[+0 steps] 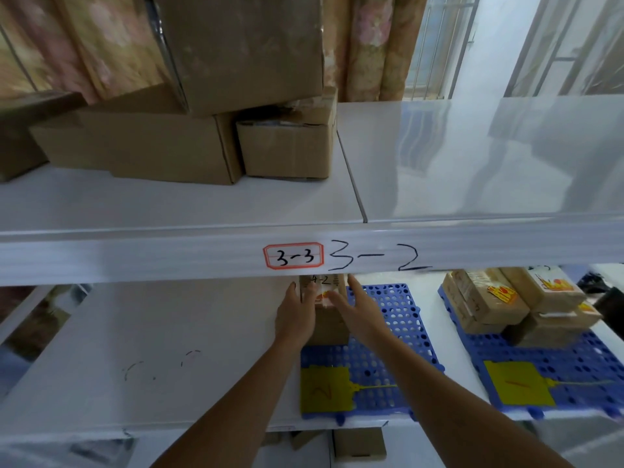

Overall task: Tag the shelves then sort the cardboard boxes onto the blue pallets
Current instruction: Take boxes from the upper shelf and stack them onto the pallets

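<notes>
Along the left of the upper shelf (169, 204) a heap of plain cardboard boxes (141, 150) still sits unsorted, stacked toward the back edge, with a smaller box (287, 150) at the heap's right end; these look like the work left to do. On the front edge of that shelf a red-bordered tag (293, 256) reading 3-3 is stuck just beside a handwritten 3-2, so the tagging here appears done, though other shelves cannot be judged.

On the lower shelf (135, 332), the left half bears only a few pen marks; near its middle the left hand (296, 312) lies with fairly straight fingers flat against the left side of a small box (326, 309) marked 4-2, and the right hand (358, 309) presses the box's right side the same way, fingers extended rather than curled; the box stands at the back left corner of the middle blue pallet (398, 332), whether fully set down I cannot tell. That pallet carries a yellow tag (326, 390) marked 2 at its front left corner and otherwise only this box.

Further right, the second blue pallet (580, 366) already holds several boxes (513, 302) stacked at its back, with a yellow tag (518, 383) marked 1 near its front edge; sorting seems underway, far from finished.
</notes>
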`<action>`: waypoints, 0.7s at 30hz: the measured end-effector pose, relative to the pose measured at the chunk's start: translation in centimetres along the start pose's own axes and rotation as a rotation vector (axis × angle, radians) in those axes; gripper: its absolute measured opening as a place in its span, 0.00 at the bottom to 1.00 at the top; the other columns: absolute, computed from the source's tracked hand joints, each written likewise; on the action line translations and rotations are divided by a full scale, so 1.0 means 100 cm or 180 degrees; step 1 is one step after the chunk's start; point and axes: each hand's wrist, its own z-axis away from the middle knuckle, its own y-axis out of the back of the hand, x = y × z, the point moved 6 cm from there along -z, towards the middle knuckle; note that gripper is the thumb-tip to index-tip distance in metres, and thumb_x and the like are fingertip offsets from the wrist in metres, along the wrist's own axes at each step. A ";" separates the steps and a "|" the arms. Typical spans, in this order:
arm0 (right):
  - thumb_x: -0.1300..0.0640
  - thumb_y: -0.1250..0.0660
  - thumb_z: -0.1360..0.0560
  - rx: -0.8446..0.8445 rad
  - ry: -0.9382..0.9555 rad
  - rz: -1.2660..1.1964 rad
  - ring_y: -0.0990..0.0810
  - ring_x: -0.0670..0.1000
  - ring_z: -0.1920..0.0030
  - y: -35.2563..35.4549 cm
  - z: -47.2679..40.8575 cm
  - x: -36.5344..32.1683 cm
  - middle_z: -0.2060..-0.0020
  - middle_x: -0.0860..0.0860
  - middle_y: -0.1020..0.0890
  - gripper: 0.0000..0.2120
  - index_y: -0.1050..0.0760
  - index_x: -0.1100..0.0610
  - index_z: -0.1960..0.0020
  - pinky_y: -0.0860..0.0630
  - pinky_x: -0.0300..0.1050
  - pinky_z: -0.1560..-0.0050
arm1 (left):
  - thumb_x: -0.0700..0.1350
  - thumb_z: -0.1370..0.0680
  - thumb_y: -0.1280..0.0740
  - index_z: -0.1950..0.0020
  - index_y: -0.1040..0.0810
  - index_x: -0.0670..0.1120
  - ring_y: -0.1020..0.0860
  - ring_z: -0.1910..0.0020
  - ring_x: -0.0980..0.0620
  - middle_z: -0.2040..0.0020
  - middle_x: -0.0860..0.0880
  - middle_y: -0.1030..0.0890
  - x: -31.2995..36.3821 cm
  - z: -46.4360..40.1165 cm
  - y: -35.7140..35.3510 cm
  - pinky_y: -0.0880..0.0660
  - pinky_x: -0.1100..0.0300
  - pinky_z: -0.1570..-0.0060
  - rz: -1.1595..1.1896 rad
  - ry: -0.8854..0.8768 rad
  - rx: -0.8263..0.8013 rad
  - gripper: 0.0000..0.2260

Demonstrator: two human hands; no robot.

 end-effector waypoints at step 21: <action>0.33 0.47 0.19 -0.0709 0.1289 0.2549 0.56 0.55 0.17 0.033 0.116 -0.018 0.17 0.49 0.51 0.36 0.55 0.43 0.17 0.49 0.57 0.19 | 0.66 0.17 0.49 0.16 0.46 0.48 0.48 0.18 0.50 0.16 0.49 0.46 0.010 0.152 0.083 0.51 0.54 0.20 -0.2563 -0.1332 -0.0045 0.34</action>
